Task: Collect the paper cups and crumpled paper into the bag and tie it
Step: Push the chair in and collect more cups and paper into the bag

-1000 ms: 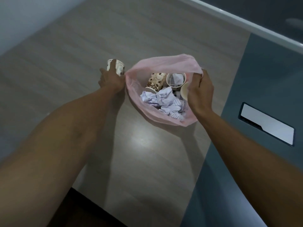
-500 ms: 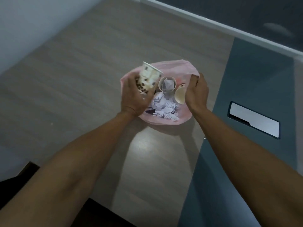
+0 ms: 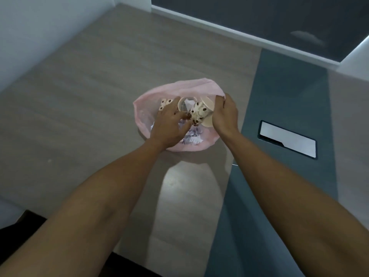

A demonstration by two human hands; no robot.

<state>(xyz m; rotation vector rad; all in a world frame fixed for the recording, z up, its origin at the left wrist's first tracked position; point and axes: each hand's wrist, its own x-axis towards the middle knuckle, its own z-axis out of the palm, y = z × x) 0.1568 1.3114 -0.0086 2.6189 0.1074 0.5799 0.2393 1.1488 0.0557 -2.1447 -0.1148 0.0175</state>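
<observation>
My left hand (image 3: pixel 169 126) is down in the mouth of the pink bag (image 3: pixel 143 108), fingers spread loosely over a spotted paper cup (image 3: pixel 199 112) that lies on its side on top of the heap; my grip there looks released, or close to it, though the blur around the fingertips keeps me from being certain. My right hand (image 3: pixel 224 114) is clenched on the bag's rim at its right side, pinching the thin plastic to hold the mouth wide.

The bag sits near the middle of the wooden surface (image 3: pixel 99 96), towards the edge where the wood meets a grey strip (image 3: pixel 289 108). Inside it I can see other cups (image 3: pixel 164 102), some upright, and crumpled paper (image 3: pixel 191 137) underneath at the near side. I see no cups or paper left on the wood outside it, so I judge the collecting all but done, with the tying left.

What could go wrong: the load is piled high and loose, so when I gather the rim a cup could roll out over the low near lip. The film is thin and could tear if I pull hard from one side only. If too little slack remains above the heap, the knot may not close.
</observation>
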